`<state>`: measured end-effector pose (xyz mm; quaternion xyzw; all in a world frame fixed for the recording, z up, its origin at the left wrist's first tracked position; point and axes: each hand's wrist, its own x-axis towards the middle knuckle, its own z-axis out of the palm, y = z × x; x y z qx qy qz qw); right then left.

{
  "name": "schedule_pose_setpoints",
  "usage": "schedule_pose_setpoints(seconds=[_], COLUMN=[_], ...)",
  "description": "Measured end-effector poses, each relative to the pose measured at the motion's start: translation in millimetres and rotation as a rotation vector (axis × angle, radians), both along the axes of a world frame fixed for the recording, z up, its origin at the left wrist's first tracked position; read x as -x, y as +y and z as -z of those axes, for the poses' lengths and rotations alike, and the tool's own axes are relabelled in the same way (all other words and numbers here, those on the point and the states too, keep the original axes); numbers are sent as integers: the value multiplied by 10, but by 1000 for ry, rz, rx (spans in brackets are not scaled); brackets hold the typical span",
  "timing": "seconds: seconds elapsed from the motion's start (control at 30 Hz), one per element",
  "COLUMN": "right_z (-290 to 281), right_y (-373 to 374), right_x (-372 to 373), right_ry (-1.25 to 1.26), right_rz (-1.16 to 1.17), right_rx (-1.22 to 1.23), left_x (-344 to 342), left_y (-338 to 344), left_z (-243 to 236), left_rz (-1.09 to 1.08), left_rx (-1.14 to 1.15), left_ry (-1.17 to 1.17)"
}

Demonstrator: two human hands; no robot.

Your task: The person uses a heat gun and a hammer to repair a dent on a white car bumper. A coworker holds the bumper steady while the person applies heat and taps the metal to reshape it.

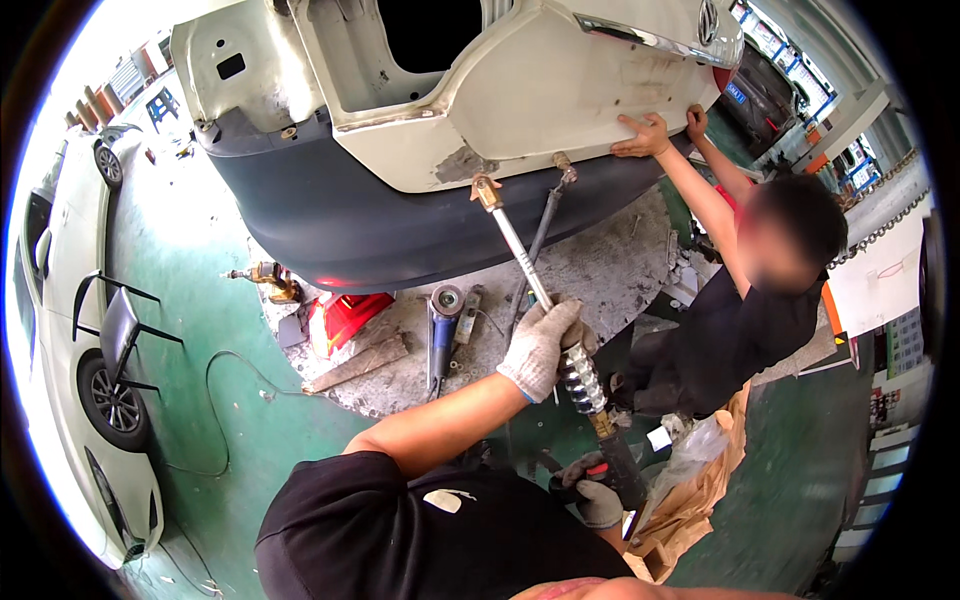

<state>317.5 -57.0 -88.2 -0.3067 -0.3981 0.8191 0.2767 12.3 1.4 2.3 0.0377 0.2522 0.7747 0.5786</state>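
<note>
Head: chrome-shafted tool (581,380) in both hands (541,350)

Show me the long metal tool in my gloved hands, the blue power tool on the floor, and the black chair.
Long metal tool (581,383): head view, its shiny coiled section.
Blue power tool (440,350): head view, its blue body.
Black chair (120,323): head view, its flat dark panel.
</note>
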Motion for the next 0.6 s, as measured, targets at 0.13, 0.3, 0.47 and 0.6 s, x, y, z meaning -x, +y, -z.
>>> schedule_pose_setpoints(seconds=[0.13,0.3,0.47,0.6], right_z=[-31,13,14,-19], right_y=[-90,-123,-145,-185], right_x=[51,85,55,47], right_ry=[-123,-100,-157,-275], right_rz=[7,-5,-42,-79], right_rx=[-141,-165,-228,-321], left_x=[146,186,209,350], left_y=[-26,2,-17,18], left_z=[-14,0,41,20], left_rz=[57,56,89,84], left_rx=[-45,-64,-73,-95], left_ry=[-117,-125,-84,-99])
